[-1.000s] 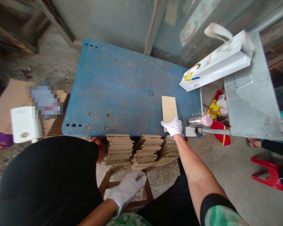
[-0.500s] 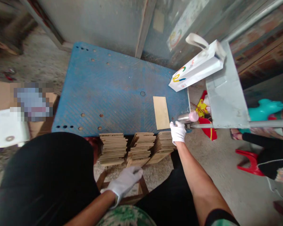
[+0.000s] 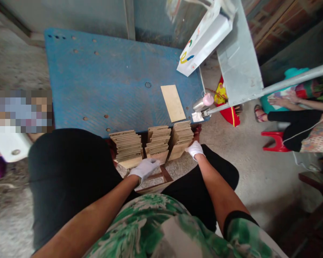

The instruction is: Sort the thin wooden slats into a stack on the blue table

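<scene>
While the right grip (image 3: 195,149) sits at the outer edge of the right stack of boards (image 3: 182,138) and the left grip (image 3: 145,169) lies curled to its left, whether either grasps anything cannot be told. Just beyond that stack, a loose board (image 3: 173,103) lies on the surface (image 3: 110,82), long axis pointing away, nearer the right grip.

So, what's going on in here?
Someone's gloved right hand is right by the right-hand stack of thin boards, and the left hand is near the middle stack. A third stack stands to the left. Whether either hand grips a board is unclear. One loose board lies on the blue table, near a pink-capped bottle.
</scene>
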`<state>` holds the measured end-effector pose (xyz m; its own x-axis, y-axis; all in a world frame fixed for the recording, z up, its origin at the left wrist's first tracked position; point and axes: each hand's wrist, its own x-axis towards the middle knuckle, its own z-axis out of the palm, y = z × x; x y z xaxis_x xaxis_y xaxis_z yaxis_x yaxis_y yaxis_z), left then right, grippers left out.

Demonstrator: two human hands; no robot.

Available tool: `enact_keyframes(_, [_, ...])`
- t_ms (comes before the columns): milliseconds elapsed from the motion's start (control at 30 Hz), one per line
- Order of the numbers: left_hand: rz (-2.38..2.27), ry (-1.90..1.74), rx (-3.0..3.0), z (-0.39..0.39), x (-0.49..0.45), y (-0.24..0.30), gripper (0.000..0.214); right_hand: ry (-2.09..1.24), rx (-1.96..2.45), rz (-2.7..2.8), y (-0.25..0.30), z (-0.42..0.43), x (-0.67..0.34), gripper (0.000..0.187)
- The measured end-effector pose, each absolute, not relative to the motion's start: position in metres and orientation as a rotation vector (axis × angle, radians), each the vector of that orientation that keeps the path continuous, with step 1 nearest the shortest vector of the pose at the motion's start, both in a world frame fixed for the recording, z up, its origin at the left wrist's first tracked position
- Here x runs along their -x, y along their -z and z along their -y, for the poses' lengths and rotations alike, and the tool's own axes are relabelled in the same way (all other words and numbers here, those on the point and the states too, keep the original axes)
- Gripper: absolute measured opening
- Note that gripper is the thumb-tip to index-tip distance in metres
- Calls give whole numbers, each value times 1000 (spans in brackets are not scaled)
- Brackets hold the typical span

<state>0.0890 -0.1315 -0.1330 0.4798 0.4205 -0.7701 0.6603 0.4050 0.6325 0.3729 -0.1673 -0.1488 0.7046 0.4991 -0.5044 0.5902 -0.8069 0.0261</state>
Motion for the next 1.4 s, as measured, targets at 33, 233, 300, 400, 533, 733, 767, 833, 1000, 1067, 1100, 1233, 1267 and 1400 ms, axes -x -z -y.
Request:
enact_keyframes(33, [-1137, 207, -1221, 131, -88, 133, 28, 736, -2714, -872, 151, 168, -366, 86])
enact_keyframes(233, [-1165, 247, -1263, 125, -83, 131, 31, 723, -2711, -810, 165, 162, -325, 134])
enact_keyframes(300, [-1166, 260, -1267, 125, -83, 130, 32, 658, -2716, -836, 168, 162, -317, 137])
enact_keyframes(400, [-1165, 276, -1260, 127, -83, 131, 35, 590, -2731, -873, 172, 162, -313, 136])
enact_keyframes(533, [-1157, 283, -1243, 128, -83, 132, 36, 535, -2798, -870, 183, 162, -312, 137])
enact_keyframes(733, [-1142, 339, -1236, 129, -84, 133, 38, 450, -2838, -943, 191, 161, -309, 133])
enact_keyframes(767, [-1142, 345, -1237, 129, -84, 133, 39, 456, -2852, -939, 190, 161, -309, 130])
enact_keyframes(833, [-1145, 343, -1231, 130, -84, 133, 39, 483, -2878, -900, 188, 161, -310, 127])
enact_keyframes(1000, [-1168, 289, -1187, 130, -84, 133, 34, 516, -2908, -843, 183, 162, -314, 124])
enact_keyframes(1067, [-1186, 260, -1175, 129, -84, 132, 30, 494, -2927, -874, 180, 162, -316, 115])
enact_keyframes(1100, [-1190, 257, -1178, 128, -85, 131, 28, 475, -2937, -897, 178, 161, -317, 107])
enact_keyframes(1233, [-1185, 250, -1194, 126, -87, 126, 27, 393, -2943, -1001, 164, 157, -315, 77])
enact_keyframes(1267, [-1178, 238, -1188, 126, -88, 125, 27, 364, -2948, -1022, 158, 155, -314, 74])
enact_keyframes(1400, [-1129, 205, -1173, 130, -89, 128, 31, 323, -3002, -1051, 130, 150, -312, 68])
